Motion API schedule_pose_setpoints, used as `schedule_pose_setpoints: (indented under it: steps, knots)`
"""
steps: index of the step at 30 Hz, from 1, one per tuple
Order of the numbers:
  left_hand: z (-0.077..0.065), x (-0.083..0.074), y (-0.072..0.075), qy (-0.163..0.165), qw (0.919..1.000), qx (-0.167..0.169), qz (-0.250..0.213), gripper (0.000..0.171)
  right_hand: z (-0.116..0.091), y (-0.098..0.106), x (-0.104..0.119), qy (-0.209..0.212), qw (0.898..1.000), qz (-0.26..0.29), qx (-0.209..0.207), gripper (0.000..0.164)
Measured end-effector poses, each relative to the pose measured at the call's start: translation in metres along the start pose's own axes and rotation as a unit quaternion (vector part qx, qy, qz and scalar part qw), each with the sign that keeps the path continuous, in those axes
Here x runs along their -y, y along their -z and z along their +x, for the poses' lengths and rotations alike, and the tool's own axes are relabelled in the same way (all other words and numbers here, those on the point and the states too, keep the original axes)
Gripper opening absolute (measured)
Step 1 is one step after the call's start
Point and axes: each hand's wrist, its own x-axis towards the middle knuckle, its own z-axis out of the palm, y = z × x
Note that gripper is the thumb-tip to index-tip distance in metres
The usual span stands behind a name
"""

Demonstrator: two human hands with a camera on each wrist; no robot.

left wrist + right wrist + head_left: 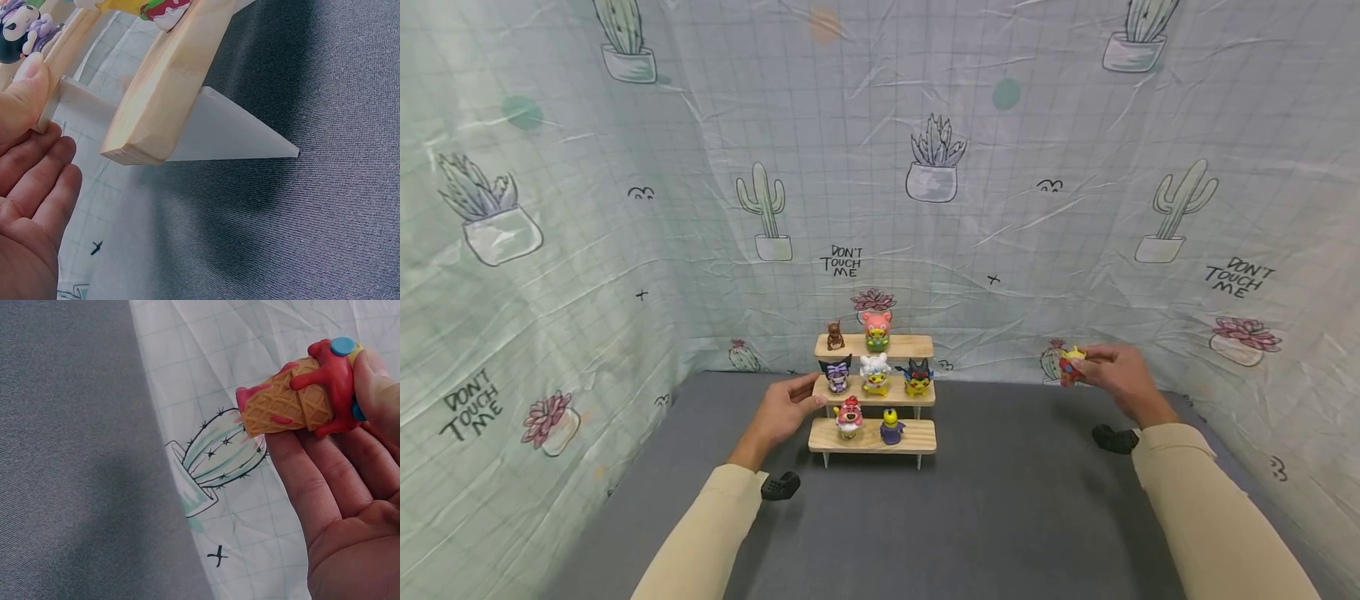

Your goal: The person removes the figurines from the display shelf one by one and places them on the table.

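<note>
My left hand (786, 407) grips the left end of the middle tier of a three-tier wooden display stand (917, 343), thumb on top and fingers below the board. Beside that thumb stands a black-and-purple figurine (31, 31). Off to the right, my right hand (1123, 379) holds a small waffle-cone figurine (300, 394) above the table, between thumb and fingers. Red dripping icing, blue dots and a yellow top mark it. In the right wrist view its narrow end points left; the thumb hides part of the top.
On the stand's top tier are a brown figurine (835, 336) and a pink-hooded one (877, 332). The middle tier also bears white-hooded (875, 375) and dark-hooded (918, 377) figurines. Below stand a pink-red bear (848, 418) and a purple-caped figurine (891, 428). Cactus-print cloth (865, 100) surrounds the grey table (985, 517).
</note>
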Motion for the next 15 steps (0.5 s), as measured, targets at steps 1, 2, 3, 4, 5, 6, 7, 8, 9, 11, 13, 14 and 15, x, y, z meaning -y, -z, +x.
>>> schedule_pose_setpoints:
  steps: [1,2,3,4,5,6,7,8,9,11,13,14,15]
  knots:
    - [0.0001,-0.0001,0.0,0.004,1.0,0.0,0.0,0.06,-0.0003,0.0003,-0.0005,-0.001,1.0,-0.001,-0.001,0.054]
    - [-0.0003,-0.0002,-0.0003,0.006,1.0,0.0,0.002,0.06,-0.001,0.0005,-0.0009,-0.002,1.0,-0.004,-0.001,0.054]
    - [-0.0007,-0.0002,-0.0005,0.007,1.0,0.001,0.003,0.06,-0.0015,0.0006,-0.0014,-0.005,1.0,-0.006,-0.001,0.055]
    - [-0.0013,0.0,-0.0007,0.009,0.9999,0.002,0.005,0.06,-0.0019,0.0008,-0.002,-0.008,1.0,-0.008,0.0,0.056]
    - [-0.0018,-0.0001,-0.0008,0.011,0.9999,0.003,0.005,0.06,-0.0022,0.0008,-0.0025,-0.011,1.0,-0.008,0.002,0.057]
    - [-0.0024,-0.0002,-0.001,0.012,0.9999,0.002,0.006,0.059,-0.0023,0.0008,-0.0032,-0.014,1.0,-0.009,0.002,0.057]
    - [-0.0029,-0.0005,-0.0009,0.013,0.9999,0.001,0.006,0.059,-0.0018,0.0005,-0.0039,-0.017,1.0,-0.007,0.001,0.057]
    - [-0.0032,-0.0009,-0.0009,0.013,0.9999,0.0,0.003,0.059,-0.0016,0.0002,-0.0042,-0.021,1.0,-0.007,0.001,0.057]
    - [-0.0034,-0.0013,-0.0007,0.013,0.9999,-0.001,0.001,0.059,-0.0009,0.0004,-0.0048,-0.023,1.0,-0.008,0.0,0.057]
    - [-0.0035,-0.0018,-0.0004,0.01,1.0,-0.002,0.0,0.058,-0.0004,0.0005,-0.0061,-0.027,1.0,-0.008,-0.003,0.057]
    - [-0.0032,-0.0021,-0.0001,0.009,1.0,0.0,-0.001,0.058,0.0,0.0004,-0.0079,-0.028,1.0,-0.011,-0.007,0.057]
    - [-0.0031,-0.0021,0.0003,0.009,1.0,0.001,0.0,0.058,0.0,0.0004,-0.0089,-0.027,1.0,-0.014,-0.008,0.057]
    - [-0.0032,-0.0022,0.0009,0.01,0.9999,0.002,0.002,0.058,0.0001,-0.0001,-0.0098,-0.027,1.0,-0.012,-0.007,0.057]
